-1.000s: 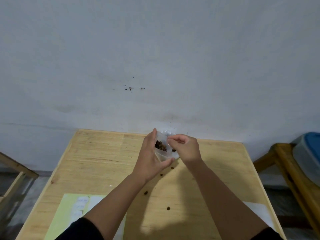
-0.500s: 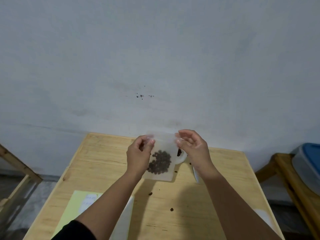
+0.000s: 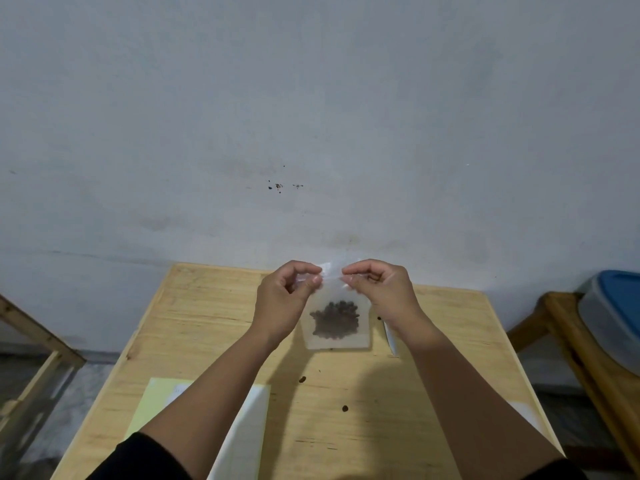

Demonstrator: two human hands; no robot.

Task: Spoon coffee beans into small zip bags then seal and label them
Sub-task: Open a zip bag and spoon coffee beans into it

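Note:
A small clear zip bag [image 3: 337,299] hangs upright above the wooden table [image 3: 207,327], with a dark clump of coffee beans [image 3: 335,319] in its lower half. My left hand [image 3: 284,299] pinches the bag's top edge at the left. My right hand [image 3: 379,292] pinches the same edge at the right, fingertips close together. A few loose beans [image 3: 302,379] lie on the table below the bag. A white spoon handle [image 3: 390,339] shows beside my right wrist; the rest of it is hidden.
A yellow-green label sheet [image 3: 152,407] and a white sheet [image 3: 242,441] lie at the table's near left. Another white sheet [image 3: 526,415] peeks out at the near right. A blue-lidded tub [image 3: 616,313] rests on a wooden stand at the right. A grey wall rises behind the table.
The bag went from tilted open in my left hand to hanging flat, facing me. Both hands now pinch its top edge, and their fingertips have drawn closer together.

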